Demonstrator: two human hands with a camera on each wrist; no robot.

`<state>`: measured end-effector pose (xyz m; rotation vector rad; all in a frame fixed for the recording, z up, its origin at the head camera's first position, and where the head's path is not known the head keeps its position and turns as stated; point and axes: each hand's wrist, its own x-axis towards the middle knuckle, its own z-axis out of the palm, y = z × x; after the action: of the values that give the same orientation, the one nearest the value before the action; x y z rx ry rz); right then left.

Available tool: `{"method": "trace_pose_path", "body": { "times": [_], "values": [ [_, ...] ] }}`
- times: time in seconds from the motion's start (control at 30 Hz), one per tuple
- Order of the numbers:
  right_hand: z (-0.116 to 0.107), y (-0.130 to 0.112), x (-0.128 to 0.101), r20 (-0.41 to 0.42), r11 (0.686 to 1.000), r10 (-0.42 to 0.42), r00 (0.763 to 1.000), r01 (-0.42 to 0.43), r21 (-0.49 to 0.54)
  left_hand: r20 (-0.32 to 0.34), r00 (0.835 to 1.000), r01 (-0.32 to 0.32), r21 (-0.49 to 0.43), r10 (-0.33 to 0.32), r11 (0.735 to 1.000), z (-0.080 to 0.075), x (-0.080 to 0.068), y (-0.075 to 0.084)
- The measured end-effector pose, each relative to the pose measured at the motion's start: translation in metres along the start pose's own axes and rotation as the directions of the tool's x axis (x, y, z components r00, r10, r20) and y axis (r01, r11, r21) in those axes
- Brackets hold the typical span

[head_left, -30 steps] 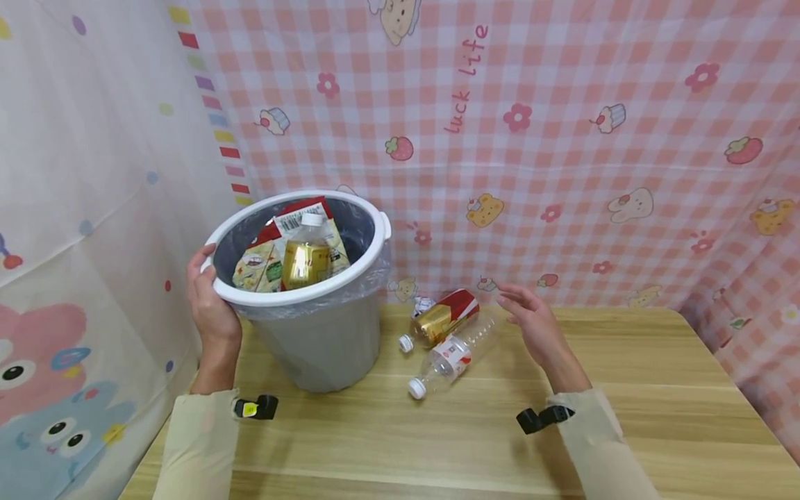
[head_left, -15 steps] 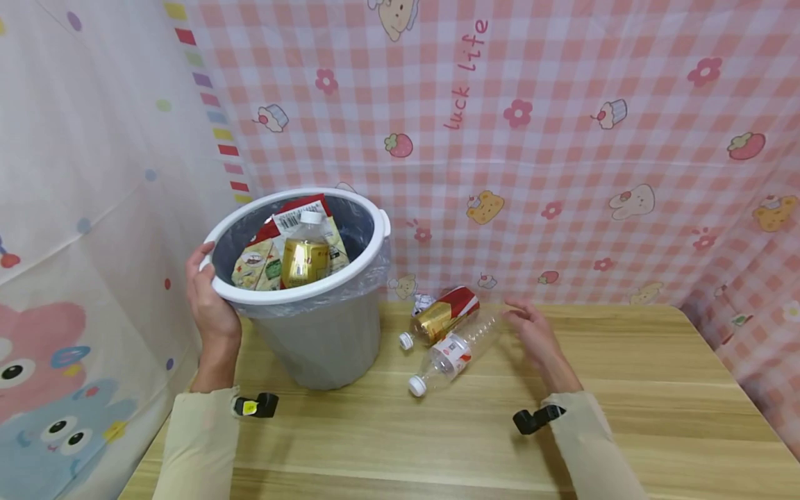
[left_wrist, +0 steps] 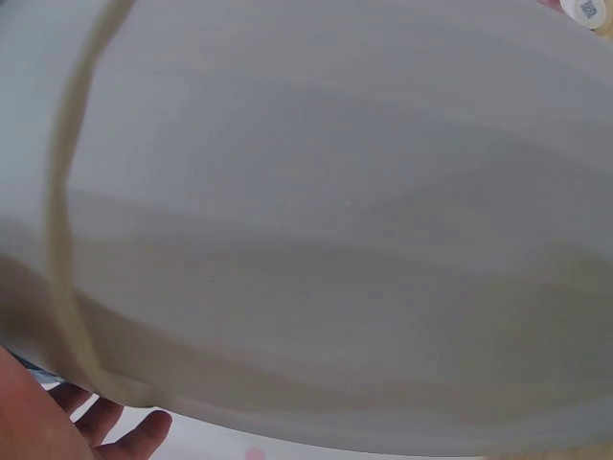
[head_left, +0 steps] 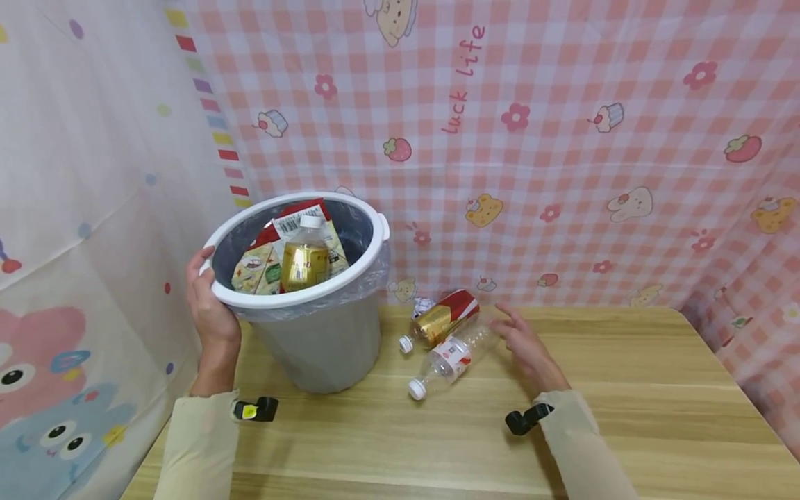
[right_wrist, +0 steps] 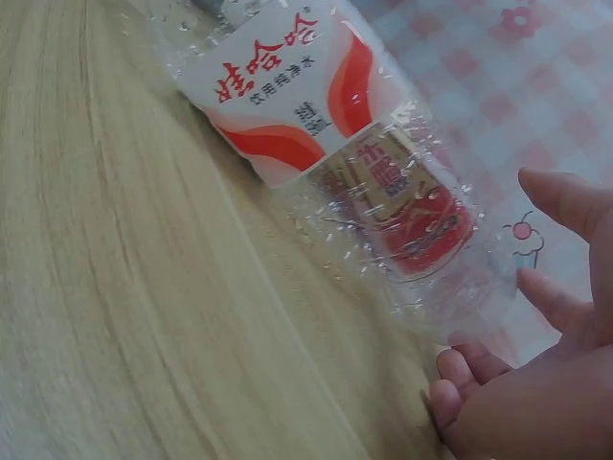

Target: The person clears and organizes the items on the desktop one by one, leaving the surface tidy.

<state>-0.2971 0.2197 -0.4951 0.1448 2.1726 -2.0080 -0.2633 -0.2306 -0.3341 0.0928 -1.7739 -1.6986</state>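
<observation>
My left hand (head_left: 214, 312) grips the white rim of a grey trash can (head_left: 321, 354) at its left side; in the left wrist view the can's wall fills most of the picture. My right hand (head_left: 525, 347) is at the base end of a clear plastic water bottle (head_left: 451, 355), fingers loosely bent and apart. In the right wrist view the fingertips (right_wrist: 462, 337) are right at the bottle's base, not wrapped round it. A second bottle (head_left: 442, 321), gold and red, lies just behind, its white cap towards the can.
The can holds a bottle with a gold label (head_left: 305, 264) and printed packaging (head_left: 253, 267) inside a plastic liner. Crumpled wrapping (head_left: 423, 305) lies behind the gold and red bottle. A pink checked curtain (head_left: 562, 229) hangs along the back edge of the wooden table (head_left: 650, 417).
My right hand has moved left and down to the base of the clear bottle. The left hand keeps its grip on the can's rim; the bottles have stayed put.
</observation>
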Motion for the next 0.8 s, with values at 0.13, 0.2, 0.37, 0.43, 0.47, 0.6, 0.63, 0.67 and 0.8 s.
{"method": "trace_pose_path", "body": {
  "times": [0.13,0.2,0.37,0.43,0.47,0.6,0.63,0.67,0.8],
  "values": [
    [0.003,0.004,0.002,0.022,1.000,-0.013,1.000,0.013,-0.001,0.000,1.000,-0.002,-0.006,0.002,1.000,-0.001,0.000,0.000],
    [0.004,0.005,0.003,0.028,1.000,-0.013,1.000,0.013,-0.008,0.003,1.000,-0.004,-0.006,0.004,1.000,-0.001,0.000,-0.001],
    [0.004,0.009,0.003,0.047,0.998,-0.011,0.999,0.013,-0.060,0.007,1.000,-0.004,-0.006,0.004,1.000,-0.001,0.000,-0.001],
    [0.004,0.010,0.003,0.052,0.996,-0.016,0.999,0.021,-0.087,0.007,1.000,-0.002,-0.007,0.002,1.000,-0.001,0.000,-0.001],
    [0.004,0.011,0.003,0.049,0.995,-0.018,0.999,0.023,-0.101,0.007,1.000,-0.001,-0.007,0.001,1.000,-0.001,0.000,-0.001],
    [0.006,0.014,0.004,0.029,0.991,-0.022,0.999,0.025,-0.133,0.008,1.000,-0.001,-0.007,0.001,1.000,-0.001,0.000,-0.001],
    [0.006,0.014,0.004,0.022,0.991,-0.017,1.000,0.020,-0.134,0.009,1.000,-0.001,-0.005,0.001,1.000,-0.001,0.000,-0.001],
    [0.006,0.015,0.005,0.014,0.991,-0.011,1.000,0.013,-0.135,0.009,1.000,-0.002,-0.004,0.002,1.000,-0.001,0.000,-0.002],
    [0.007,0.015,0.005,0.004,0.992,0.000,1.000,0.000,-0.124,0.011,1.000,-0.002,-0.002,0.002,1.000,-0.001,0.000,-0.002]
  ]
}}
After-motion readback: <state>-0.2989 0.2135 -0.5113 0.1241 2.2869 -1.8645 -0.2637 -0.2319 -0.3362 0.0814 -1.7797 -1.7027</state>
